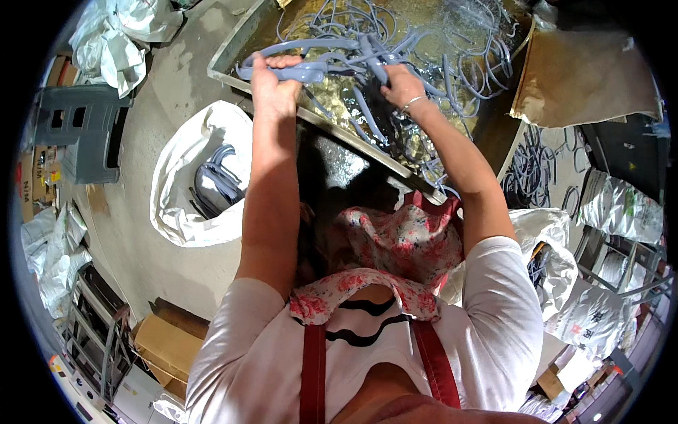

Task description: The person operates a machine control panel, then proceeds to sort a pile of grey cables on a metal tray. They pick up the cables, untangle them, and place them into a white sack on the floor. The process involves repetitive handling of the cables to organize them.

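1. Blue-grey flexible strips (308, 73) are gathered in a loop above the near-left part of the metal-rimmed tank (360, 143), which serves as landmark; they are probably held there so that drips fall back in.
2. Toward the tank's left corner, the left hand (271, 83) has its fingers clamped around the bundle, the thumb lying along it, seemingly to keep several strips together.
3. Over the tank's middle, the right hand (405, 86) is curled on the crossing lengths, likely to steady or sort them; its fingertips are partly hidden, so I cannot tell how tightly they close.
4. Across the tank's far side, loose coils (487, 60) lie tangled in shallow, glinting liquid.
5. Left of the tank, a white sack (164, 187) stands with its mouth spread, within reach, holding similar pieces (220, 177).
6. Right of the tank, darker strips (531, 166) lie heaped on the floor beneath a brown sheet (583, 81).
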